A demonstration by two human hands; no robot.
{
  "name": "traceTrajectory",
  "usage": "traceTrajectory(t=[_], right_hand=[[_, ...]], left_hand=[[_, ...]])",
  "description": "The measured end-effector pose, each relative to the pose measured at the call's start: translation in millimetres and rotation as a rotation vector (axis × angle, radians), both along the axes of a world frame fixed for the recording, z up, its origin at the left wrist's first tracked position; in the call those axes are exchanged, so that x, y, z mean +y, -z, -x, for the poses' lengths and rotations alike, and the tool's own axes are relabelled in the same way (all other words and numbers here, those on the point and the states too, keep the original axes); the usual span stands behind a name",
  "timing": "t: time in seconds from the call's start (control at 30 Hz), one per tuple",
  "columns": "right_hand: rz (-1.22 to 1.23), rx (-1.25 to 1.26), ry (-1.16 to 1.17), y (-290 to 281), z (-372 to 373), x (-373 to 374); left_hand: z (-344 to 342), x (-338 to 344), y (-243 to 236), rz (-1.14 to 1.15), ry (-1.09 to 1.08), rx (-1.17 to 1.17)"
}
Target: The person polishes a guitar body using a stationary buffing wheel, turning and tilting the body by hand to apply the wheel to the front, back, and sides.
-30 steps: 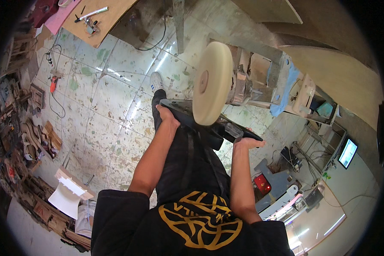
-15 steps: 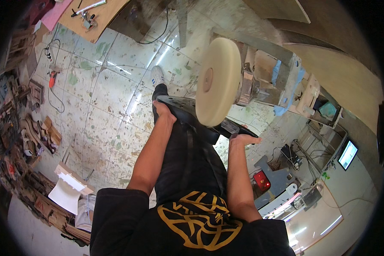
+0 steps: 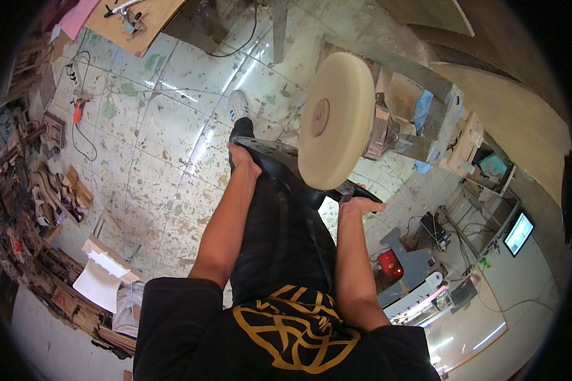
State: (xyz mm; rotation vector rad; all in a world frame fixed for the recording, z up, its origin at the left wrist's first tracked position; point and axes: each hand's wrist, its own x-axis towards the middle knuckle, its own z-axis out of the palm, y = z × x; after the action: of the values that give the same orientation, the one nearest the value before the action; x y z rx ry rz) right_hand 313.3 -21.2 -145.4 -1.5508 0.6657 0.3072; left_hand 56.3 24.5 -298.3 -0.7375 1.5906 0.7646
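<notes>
A big cream-coloured buffing wheel [image 3: 349, 117] on a shaft stands in front of me. Below it I hold a glossy black piece with curved edges [image 3: 283, 173], tilted, its middle partly hidden by the wheel; its exact kind I cannot make out. My left hand [image 3: 244, 160] grips its left end, next to a row of small marks or holes. Around the right end is my right hand [image 3: 361, 204], palm up from below, fingers partly hidden. Whether the wheel touches the piece cannot be seen.
Behind the wheel is its machine frame [image 3: 448, 120] with blue scraps. An orange power tool [image 3: 78, 111] with a cord lies on the spattered floor at left. Wood pieces [image 3: 57, 197] pile up along the left side. A lit screen [image 3: 518, 232] stands at right.
The wheel and its frame now appear slightly farther right in the picture. The black piece's right end is more hidden beneath the wheel. Both hands keep their grip.
</notes>
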Motion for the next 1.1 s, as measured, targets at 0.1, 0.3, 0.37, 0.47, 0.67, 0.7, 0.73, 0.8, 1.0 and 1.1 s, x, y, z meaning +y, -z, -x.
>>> traceTrajectory(t=[0.1, 0.3, 0.37, 0.47, 0.67, 0.7, 0.73, 0.8, 1.0, 1.1], right_hand=[[0.008, -0.003, 0.010, -5, 6, 6], [-0.007, -0.024, -0.024, -3, 9, 7], [0.002, -0.028, -0.028, -6, 12, 11], [0.032, 0.010, 0.032, -8, 15, 13], [0.008, -0.037, 0.019, -12, 4, 8], [0.010, -0.007, 0.036, -14, 4, 9], [0.017, 0.014, 0.065, -15, 1, 8], [-0.016, -0.024, 0.025, -18, -6, 6], [-0.043, -0.127, -0.058, -17, -36, -23], [0.000, -0.110, -0.098, -53, -28, -8]], left_hand=[[2, -2, 6, 0.010, -0.039, -0.041], [6, 1, 2, 0.011, -0.074, -0.088], [5, 6, -6, -0.003, -0.063, -0.098], [7, 8, -12, 0.013, -0.054, -0.053], [-5, 12, -28, -0.040, -0.047, -0.114], [1, 4, -16, -0.025, -0.072, -0.107], [0, 3, -13, -0.017, -0.079, -0.109], [-3, -1, -9, -0.033, -0.097, -0.123], [-31, 18, -74, -0.077, -0.069, -0.153], [-40, 21, -111, -0.168, -0.080, -0.173]])
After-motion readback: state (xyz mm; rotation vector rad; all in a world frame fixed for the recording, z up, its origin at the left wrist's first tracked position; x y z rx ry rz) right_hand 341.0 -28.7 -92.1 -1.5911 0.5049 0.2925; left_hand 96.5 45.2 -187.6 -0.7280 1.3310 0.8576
